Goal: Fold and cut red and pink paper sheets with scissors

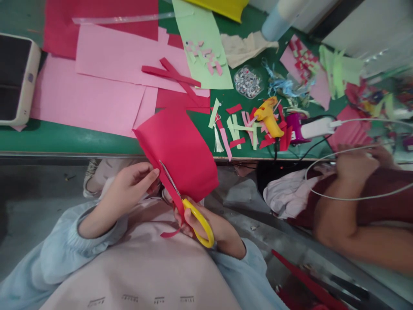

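A large red sheet (180, 150) slopes over the table's front edge above my lap. My left hand (137, 181) pinches its left edge between thumb and fingers. My right hand (190, 219) holds yellow-handled scissors (201, 224), whose blades lie along the sheet's left side, pointing up and left. A narrow red strip (176, 198) runs beside the blades and curls down past my right hand. Part of the right fingers is hidden behind the handles and the strip.
On the green table (80, 144) lie pink sheets (93, 99), a phone (16, 79), a green sheet (206, 47), paper scraps (237, 129), a yellow glue gun (269, 116) and a cup of small beads (248, 82). Another person's arm (348, 206) is at right, near a white cable (364, 198).
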The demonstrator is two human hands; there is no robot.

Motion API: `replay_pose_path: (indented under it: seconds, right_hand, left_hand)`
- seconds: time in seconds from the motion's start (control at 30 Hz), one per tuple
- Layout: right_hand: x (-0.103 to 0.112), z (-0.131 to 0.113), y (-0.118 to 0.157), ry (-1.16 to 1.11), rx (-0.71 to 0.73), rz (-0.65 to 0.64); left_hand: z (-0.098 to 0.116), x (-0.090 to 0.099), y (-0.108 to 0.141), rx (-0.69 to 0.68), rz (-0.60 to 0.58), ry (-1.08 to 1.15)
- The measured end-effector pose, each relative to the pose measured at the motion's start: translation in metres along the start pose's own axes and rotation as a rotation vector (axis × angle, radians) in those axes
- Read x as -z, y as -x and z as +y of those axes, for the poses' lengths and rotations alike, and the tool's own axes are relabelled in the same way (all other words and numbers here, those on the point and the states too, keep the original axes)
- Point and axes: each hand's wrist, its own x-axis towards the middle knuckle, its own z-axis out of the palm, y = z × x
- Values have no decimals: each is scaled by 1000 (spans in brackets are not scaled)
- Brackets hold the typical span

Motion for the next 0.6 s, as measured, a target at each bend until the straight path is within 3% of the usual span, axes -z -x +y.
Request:
replay_pose_path:
  seconds: [0.27, 0.6]
  right_hand:
    - [5, -1, 1, 115, 34, -54]
    - [1, -6, 2, 59, 22, -38]
  left_hand:
    - [-3, 1, 0, -10, 8, -13]
    - [-2, 0, 1, -24, 7, -28]
